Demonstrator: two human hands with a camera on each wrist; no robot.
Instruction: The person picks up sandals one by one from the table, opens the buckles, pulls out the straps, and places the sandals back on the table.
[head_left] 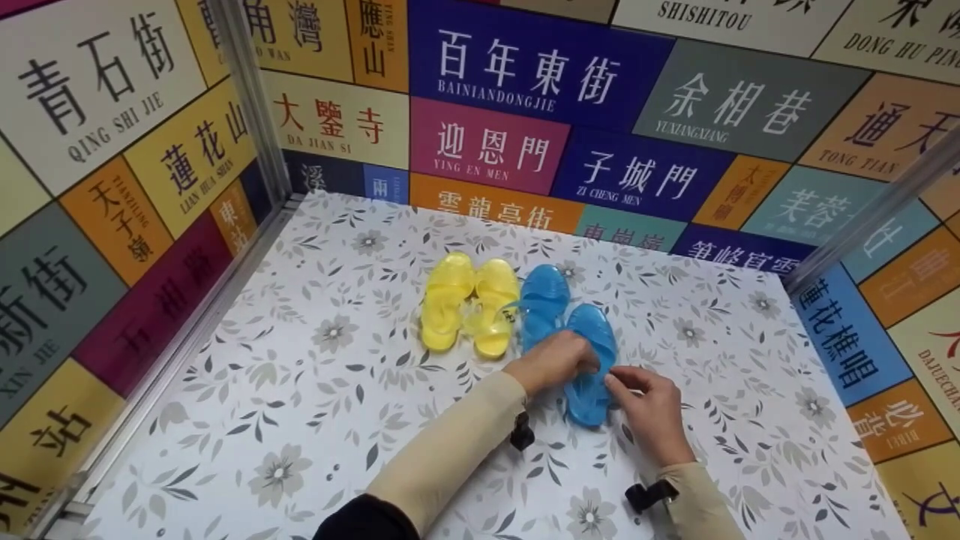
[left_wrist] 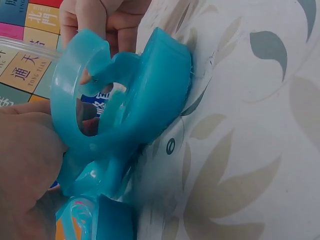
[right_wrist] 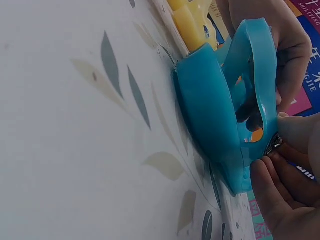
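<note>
A pair of translucent blue jelly sandals lies on the patterned surface, toes facing away. My hands are at the right blue sandal (head_left: 591,321), which stands sole down. My left hand (head_left: 556,361) reaches over it from the left, its fingers curled in at the straps. From the right, my right hand (head_left: 654,409) pinches the end of the ankle strap (right_wrist: 264,65) between thumb and fingers, at a small metal buckle (right_wrist: 273,144). The strap loops up above the heel (left_wrist: 165,75). The left blue sandal (head_left: 544,286) lies just beside, partly hidden by my left hand.
To the left a pair of yellow jelly sandals (head_left: 450,271) lies side by side, close to the blue ones. The floral-patterned surface (head_left: 285,405) runs back to walls of coloured panels (head_left: 525,67) with metal posts (head_left: 259,97) at the corners.
</note>
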